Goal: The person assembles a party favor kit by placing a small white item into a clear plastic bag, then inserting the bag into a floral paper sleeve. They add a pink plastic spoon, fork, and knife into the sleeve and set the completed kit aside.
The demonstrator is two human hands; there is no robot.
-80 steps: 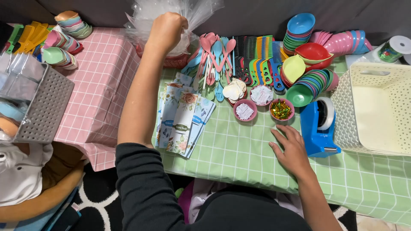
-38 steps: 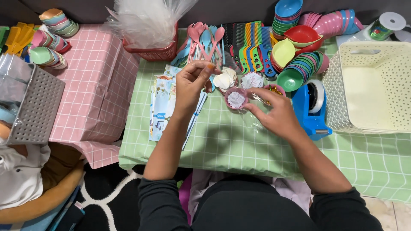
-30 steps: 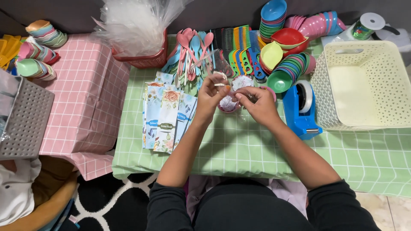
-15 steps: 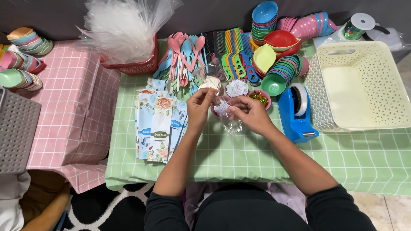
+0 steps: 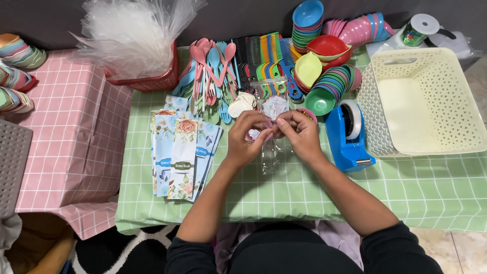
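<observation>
Left hand (image 5: 247,136): pinching the clear plastic bag (image 5: 272,152) at its top.
Right hand (image 5: 300,133): gripping the same top edge.
Bag: hanging above the green table (image 5: 406,187), beside the blue tape dispenser (image 5: 349,136).

Over a table covered in a green checked cloth (image 5: 284,203), the left hand (image 5: 247,136) and the right hand (image 5: 300,133) meet, fingertips pinching the top of a small clear plastic bag (image 5: 271,155) that hangs down between them. Left of the hands lies a fanned stack of floral cards (image 5: 182,152). Just right stands a blue tape dispenser (image 5: 347,137), and beyond it a cream perforated basket (image 5: 423,104). Behind the hands lie pastel plastic spoons and forks (image 5: 210,66), coloured combs (image 5: 269,56) and stacked coloured bowls (image 5: 329,83). A red basket (image 5: 152,81) holds a bunch of clear bags (image 5: 134,33).
</observation>
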